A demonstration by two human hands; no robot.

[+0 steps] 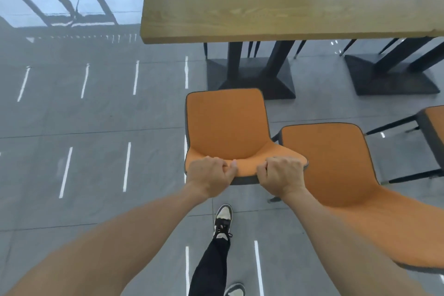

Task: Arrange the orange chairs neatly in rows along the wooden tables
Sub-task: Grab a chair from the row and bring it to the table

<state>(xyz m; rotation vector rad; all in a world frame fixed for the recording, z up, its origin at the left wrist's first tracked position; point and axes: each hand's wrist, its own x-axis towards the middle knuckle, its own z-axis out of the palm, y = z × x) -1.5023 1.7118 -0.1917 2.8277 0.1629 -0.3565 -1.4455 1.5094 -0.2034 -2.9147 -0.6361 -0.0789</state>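
An orange chair (227, 125) with a dark grey shell stands in front of me, its seat facing the wooden table (276, 2). My left hand (209, 175) grips the top edge of its backrest on the left. My right hand (282, 174) grips the same edge on the right. The chair's front edge sits just short of the table's black pedestal base (252, 77). A second orange chair (336, 166) stands close on the right, its backrest nearer to me. The corner of a third orange chair (434, 127) shows at the right edge.
A second black pedestal base (389, 74) stands under the table at the right, with thin dark chair legs behind it. My shoe (223, 221) and dark trouser leg are on the glossy grey tiled floor (96, 115) below the chair. Open floor lies to the left.
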